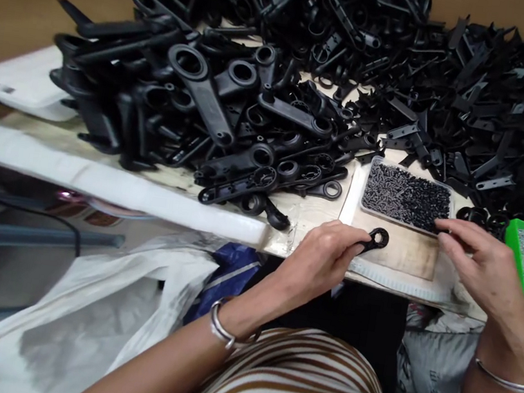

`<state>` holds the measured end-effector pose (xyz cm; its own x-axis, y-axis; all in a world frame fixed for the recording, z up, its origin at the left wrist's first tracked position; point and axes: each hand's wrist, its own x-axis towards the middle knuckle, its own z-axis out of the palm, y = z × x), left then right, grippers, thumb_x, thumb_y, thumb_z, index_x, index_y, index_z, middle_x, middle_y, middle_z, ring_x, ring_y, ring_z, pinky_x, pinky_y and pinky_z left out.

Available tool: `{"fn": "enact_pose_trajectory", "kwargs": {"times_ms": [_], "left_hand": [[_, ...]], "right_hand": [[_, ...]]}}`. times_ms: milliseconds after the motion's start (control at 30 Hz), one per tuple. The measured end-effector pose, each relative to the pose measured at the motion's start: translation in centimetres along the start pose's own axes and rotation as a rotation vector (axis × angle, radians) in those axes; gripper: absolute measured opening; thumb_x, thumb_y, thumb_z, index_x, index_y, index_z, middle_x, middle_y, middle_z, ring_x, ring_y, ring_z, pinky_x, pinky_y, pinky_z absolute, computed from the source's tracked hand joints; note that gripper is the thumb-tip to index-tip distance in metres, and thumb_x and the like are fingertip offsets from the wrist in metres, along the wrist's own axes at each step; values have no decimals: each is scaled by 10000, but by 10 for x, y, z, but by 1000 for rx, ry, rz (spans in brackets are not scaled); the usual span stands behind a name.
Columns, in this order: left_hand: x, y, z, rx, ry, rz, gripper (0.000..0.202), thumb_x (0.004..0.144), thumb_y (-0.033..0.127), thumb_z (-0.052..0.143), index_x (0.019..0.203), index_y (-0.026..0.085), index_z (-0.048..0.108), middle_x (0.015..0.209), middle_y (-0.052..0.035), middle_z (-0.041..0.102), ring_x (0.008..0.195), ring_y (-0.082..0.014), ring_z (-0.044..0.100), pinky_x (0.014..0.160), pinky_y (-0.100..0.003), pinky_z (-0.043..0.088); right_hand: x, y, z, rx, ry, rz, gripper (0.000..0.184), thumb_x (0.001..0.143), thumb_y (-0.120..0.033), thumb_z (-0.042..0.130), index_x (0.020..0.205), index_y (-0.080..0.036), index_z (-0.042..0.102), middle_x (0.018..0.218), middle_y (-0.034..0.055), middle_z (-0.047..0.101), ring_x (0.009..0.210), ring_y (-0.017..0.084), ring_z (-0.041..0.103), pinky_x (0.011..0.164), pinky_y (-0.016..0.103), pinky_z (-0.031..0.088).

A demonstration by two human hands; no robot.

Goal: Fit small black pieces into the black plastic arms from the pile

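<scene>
My left hand (325, 254) is closed around a black plastic arm with a ring at its end (377, 239); the ring points right and the rest is hidden in my fingers. My right hand (487, 261) reaches to the front right corner of a clear shallow box (363, 204), which holds many small black pieces (403, 193). Its thumb and forefinger are pinched together at the box's rim. A dark speck shows at the fingertips, too small to name. Below both hands lies a wooden board (404, 259) on the table.
A big heap of black plastic arms with ring ends (199, 90) covers the back left. Thin black brackets (486, 124) are piled at the back right. A green tray (516, 258) of small silvery pieces stands at the right. White foam (100, 167) edges the table's left front.
</scene>
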<state>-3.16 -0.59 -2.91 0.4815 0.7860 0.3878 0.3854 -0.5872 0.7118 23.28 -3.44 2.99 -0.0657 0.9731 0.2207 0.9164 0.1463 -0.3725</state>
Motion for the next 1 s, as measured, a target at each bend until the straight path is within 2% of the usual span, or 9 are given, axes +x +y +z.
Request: {"fn": "enact_pose_trajectory", "kwargs": {"times_ms": [133, 267, 367, 433, 567, 667, 800, 867, 1000], "left_hand": [[4, 1, -5, 14, -64, 5, 144, 910, 127, 571, 995, 170, 679, 915, -37, 748, 837, -176, 681, 776, -293, 543], [5, 3, -12, -7, -99, 25, 81, 912, 199, 611, 973, 175, 659, 977, -35, 729, 868, -175, 662, 787, -295, 528], [0, 3, -13, -24, -53, 41, 184, 857, 225, 693, 1024, 169, 636, 1009, -46, 725, 914, -186, 666, 819, -302, 532], [-4, 1, -11, -10, -20, 48, 251, 820, 217, 734, 1039, 165, 622, 1022, -55, 725, 935, -197, 665, 836, -317, 537], [-12, 0, -2, 55, 68, 71, 141, 854, 181, 688, 975, 180, 616, 951, -45, 727, 855, -177, 663, 775, -304, 551], [-15, 0, 6, 106, 154, 106, 21, 898, 169, 616, 917, 174, 624, 931, -61, 725, 812, -167, 661, 738, -293, 561], [-17, 0, 11, 133, 213, 135, 71, 919, 161, 571, 891, 165, 637, 924, -71, 731, 774, -157, 665, 721, -290, 575], [-16, 0, 11, 119, 234, 145, 70, 910, 149, 582, 869, 159, 639, 912, -72, 734, 765, -154, 669, 714, -281, 578], [-16, -1, 10, 78, 239, 134, 69, 893, 141, 609, 843, 157, 654, 905, -72, 740, 765, -154, 680, 712, -274, 580]], "right_hand": [[-2, -23, 13, 57, -137, -14, 251, 929, -301, 542, 1071, -207, 726, 1076, 72, 740, 961, 214, 693, 883, 360, 545], [-7, -31, 20, 91, -194, -18, 252, 931, -296, 535, 1063, -202, 728, 1087, 73, 744, 985, 227, 696, 921, 378, 534], [-10, -34, 24, 127, -205, 8, 252, 925, -309, 544, 1072, -220, 729, 1094, 69, 748, 1008, 241, 698, 926, 385, 529], [-11, -39, 28, 160, -229, 45, 267, 925, -325, 548, 1101, -226, 721, 1078, 66, 754, 968, 237, 710, 878, 364, 539], [-7, -53, 42, 212, -294, 117, 305, 928, -346, 535, 1133, -200, 708, 768, 40, 749, 649, 183, 686, 655, 289, 516], [-4, -60, 55, 282, -297, 153, 274, 924, -335, 516, 1014, -182, 725, 571, 3, 649, 510, 151, 598, 569, 261, 464], [-2, -62, 65, 413, -276, 226, 244, 894, -326, 525, 829, -161, 692, 519, -22, 557, 465, 115, 485, 485, 227, 381], [-1, -60, 64, 396, -276, 212, 213, 868, -291, 532, 780, -158, 674, 525, -29, 519, 480, 103, 440, 472, 217, 341], [5, -57, 52, 308, -365, 75, 179, 833, -215, 524, 719, -160, 651, 539, -38, 464, 503, 91, 386, 473, 219, 290]]}}
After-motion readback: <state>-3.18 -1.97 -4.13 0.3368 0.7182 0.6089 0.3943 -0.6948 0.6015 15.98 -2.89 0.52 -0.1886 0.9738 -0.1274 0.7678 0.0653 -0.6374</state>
